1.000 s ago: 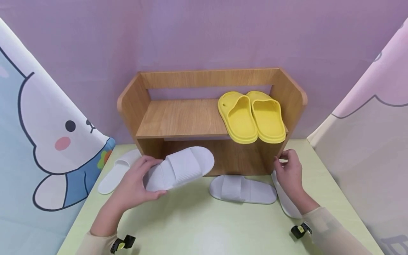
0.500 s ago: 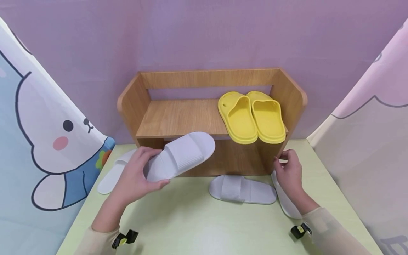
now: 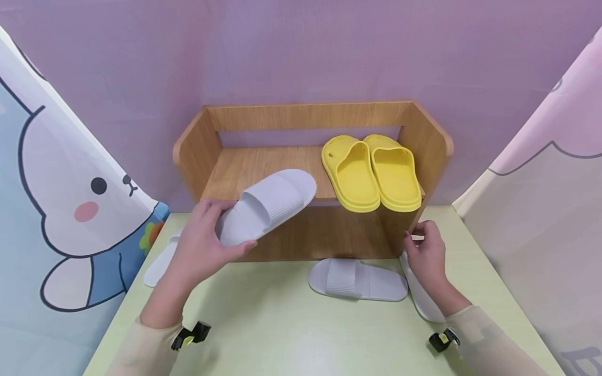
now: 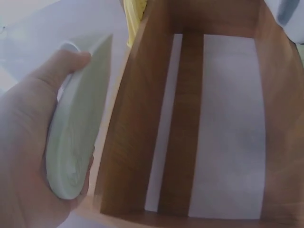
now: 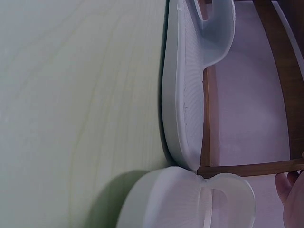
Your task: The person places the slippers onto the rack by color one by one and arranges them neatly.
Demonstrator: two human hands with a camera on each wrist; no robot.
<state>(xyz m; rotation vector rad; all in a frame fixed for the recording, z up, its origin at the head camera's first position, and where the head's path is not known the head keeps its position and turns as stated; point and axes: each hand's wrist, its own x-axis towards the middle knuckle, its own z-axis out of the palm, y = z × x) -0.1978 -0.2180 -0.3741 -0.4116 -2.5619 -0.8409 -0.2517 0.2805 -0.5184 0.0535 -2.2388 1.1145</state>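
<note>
My left hand (image 3: pixel 202 243) grips a white slipper (image 3: pixel 275 201) by its heel, thumb on the near side, toe pointing right and up. The slipper is held in the air and overlaps the front edge of the upper shelf of a wooden shoe rack (image 3: pixel 268 167). In the left wrist view, the slipper (image 4: pixel 78 128) shows its sole beside the rack. My right hand (image 3: pixel 427 253) pinches the front edge of the rack's right side panel low down, fingertips on either side of it. A pair of yellow slippers (image 3: pixel 355 177) sits on the upper shelf's right half.
One white slipper (image 3: pixel 359 279) lies sideways before the rack. Another white slipper (image 3: pixel 423 295) lies partly hidden under the right hand and forearm. On the left, a further white slipper (image 3: pixel 162 263) is partly covered by the left hand. Printed curtains (image 3: pixel 61 209) flank the pale table (image 3: pixel 282 324).
My left hand has lifted the white slipper from in front of the lower compartment up to the upper shelf's edge, tilting its toe slightly more upward. The right hand has stayed put.
</note>
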